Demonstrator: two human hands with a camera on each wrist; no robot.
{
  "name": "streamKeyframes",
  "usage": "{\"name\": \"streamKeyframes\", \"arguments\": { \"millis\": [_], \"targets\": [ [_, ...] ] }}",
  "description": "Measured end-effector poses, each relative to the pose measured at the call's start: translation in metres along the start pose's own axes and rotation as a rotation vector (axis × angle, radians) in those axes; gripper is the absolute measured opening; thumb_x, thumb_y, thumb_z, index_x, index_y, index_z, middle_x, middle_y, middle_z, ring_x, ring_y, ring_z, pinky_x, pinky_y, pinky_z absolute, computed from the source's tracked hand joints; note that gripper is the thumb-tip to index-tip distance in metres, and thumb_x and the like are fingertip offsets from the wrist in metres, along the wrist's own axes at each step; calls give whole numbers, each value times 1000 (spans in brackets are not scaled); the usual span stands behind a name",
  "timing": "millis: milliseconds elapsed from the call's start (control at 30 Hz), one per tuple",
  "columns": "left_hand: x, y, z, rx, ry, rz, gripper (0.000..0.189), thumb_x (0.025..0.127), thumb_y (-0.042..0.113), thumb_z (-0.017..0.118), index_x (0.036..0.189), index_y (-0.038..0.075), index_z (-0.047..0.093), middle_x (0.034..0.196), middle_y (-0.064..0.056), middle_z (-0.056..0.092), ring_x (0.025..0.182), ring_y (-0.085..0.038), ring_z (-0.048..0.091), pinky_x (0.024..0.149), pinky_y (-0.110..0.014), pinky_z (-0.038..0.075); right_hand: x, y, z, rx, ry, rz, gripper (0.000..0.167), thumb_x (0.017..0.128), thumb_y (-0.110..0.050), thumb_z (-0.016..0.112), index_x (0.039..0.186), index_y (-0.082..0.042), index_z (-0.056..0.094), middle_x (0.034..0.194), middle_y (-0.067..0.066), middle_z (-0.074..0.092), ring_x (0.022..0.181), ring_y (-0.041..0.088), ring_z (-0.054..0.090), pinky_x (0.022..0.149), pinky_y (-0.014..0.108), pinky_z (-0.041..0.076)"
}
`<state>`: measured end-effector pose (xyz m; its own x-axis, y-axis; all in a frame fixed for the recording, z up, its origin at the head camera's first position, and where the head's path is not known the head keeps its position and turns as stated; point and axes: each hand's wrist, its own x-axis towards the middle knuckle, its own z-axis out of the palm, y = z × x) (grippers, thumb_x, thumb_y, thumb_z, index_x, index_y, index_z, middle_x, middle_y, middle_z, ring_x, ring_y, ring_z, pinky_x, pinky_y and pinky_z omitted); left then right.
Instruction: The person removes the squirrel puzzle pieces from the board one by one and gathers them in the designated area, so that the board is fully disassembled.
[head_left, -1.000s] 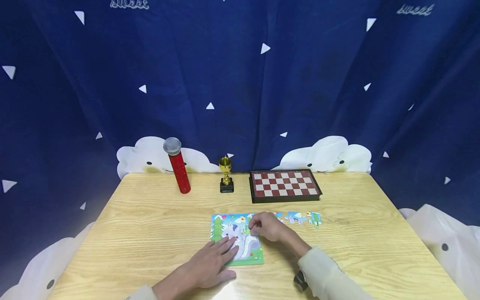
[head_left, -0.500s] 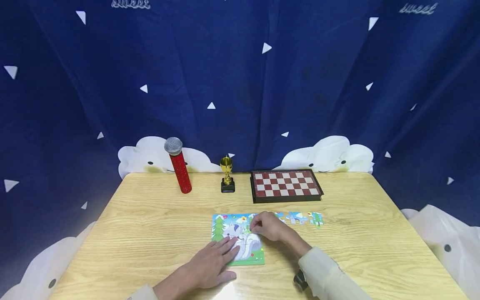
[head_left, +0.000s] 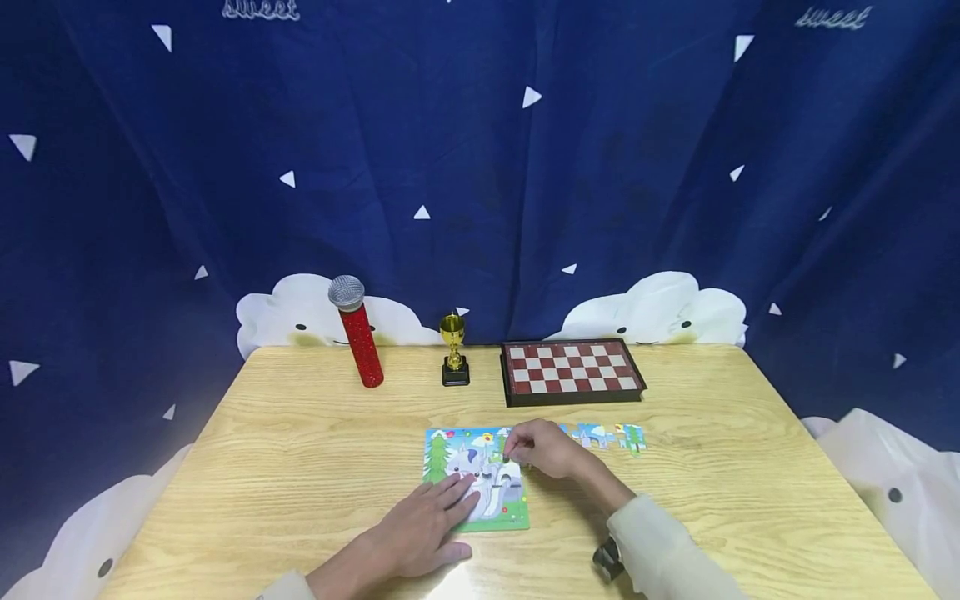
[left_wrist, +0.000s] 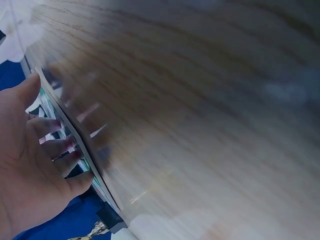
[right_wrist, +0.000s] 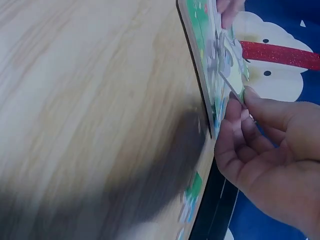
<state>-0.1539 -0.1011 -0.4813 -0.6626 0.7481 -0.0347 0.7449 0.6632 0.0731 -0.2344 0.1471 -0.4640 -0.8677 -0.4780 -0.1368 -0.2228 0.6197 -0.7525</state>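
A jigsaw puzzle with a white-and-purple cartoon animal lies on the wooden table. My left hand rests on its lower left part, fingers spread and straight; in the left wrist view that hand is seen from the palm side. At the puzzle's right edge, my right hand pinches a puzzle piece between thumb and fingers. The right wrist view shows this piece tilted up over the puzzle board. Whether its far edge touches the board, I cannot tell.
Several loose puzzle pieces lie to the right of the puzzle. Along the back stand a red toy microphone and a small gold trophy, with a red-and-white checkered board lying beside them. A dark blue curtain hangs behind.
My right hand has shifted slightly to the right, and the puzzle piece at its fingertips now stands tilted, with dark gaps showing at the puzzle's right side. The left hand has stayed in place.
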Motion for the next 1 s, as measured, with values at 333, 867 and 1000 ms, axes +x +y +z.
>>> {"name": "streamKeyframes", "arguments": {
  "millis": [333,867,1000],
  "targets": [
    [3,0,-1,-20,-13,-3,65,95,53,41,145,12,40,152,-10,36,139,-28,37,107,-46,39,-19,16,-28,-13,62,50,11,92,-4,56,89,-6,66,76,3,61,67,13,51,55,22,43],
    [2,1,3,-21,17,9,64,94,52,45,143,10,43,150,-11,40,137,-29,40,105,-47,40,-71,68,-81,-54,124,95,12,94,-6,54,91,-4,66,79,5,60,66,11,49,54,22,43],
    [2,1,3,-23,5,2,65,94,52,44,144,11,42,151,-10,38,138,-28,38,106,-46,39,-83,77,-90,-32,122,136,13,94,-5,53,91,-2,66,79,6,59,66,13,50,54,22,43]
  ]
}}
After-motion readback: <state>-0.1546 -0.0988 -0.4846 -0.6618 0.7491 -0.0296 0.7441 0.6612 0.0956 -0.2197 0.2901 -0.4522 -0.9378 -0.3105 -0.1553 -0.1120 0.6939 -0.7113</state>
